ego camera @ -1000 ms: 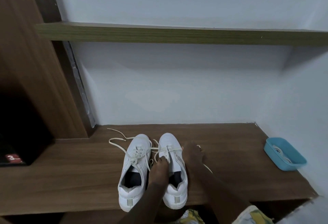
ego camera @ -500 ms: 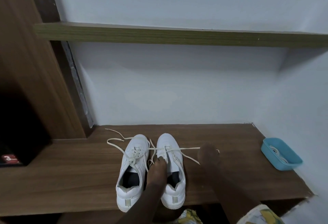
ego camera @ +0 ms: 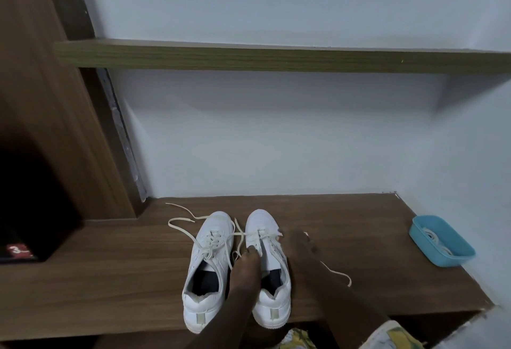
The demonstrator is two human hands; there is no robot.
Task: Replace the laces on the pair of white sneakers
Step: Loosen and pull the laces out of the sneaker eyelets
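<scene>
**Desk:** How far along are we?

**Operator:** Barely starting, I am judging. I am watching both shoes sitting side by side on the bench (ego camera: 359,238), toes pointing to 12 o'clock. The left sneaker (ego camera: 213,227) is carrying its untied lace (ego camera: 179,220) through every eyelet I can make out, with the loose ends trailing toward 10 o'clock. The right sneaker (ego camera: 266,224) is the one being unlaced, and its old lace (ego camera: 338,274) is crossing the rows nearest the toe.

**Desk:** And the replacements?

**Operator:** What I am taking for the spare laces (ego camera: 435,238) are lying in the blue tray (ego camera: 424,240), well apart at 3 o'clock. So 2 laces are waiting to come out and 2 to go in.

**Desk:** Hands?

**Operator:** The left hand (ego camera: 247,264) is gripping the right sneaker at its tongue, fingers curled, steadying it. The right hand (ego camera: 298,246) is sitting just beside that shoe at 3 o'clock. Blur is hiding its fingers, so I cannot tell whether it is pinching the old lace.

**Desk:** Anything changing?

**Operator:** Yes. 0.5 s ago the right hand was reaching farther toward 3 o'clock, drawing the old lace taut. Now it is returning to the shoe, and the freed length is lying slack toward 4 o'clock. The left hand is keeping its grip, and the left sneaker is not moving.
</scene>
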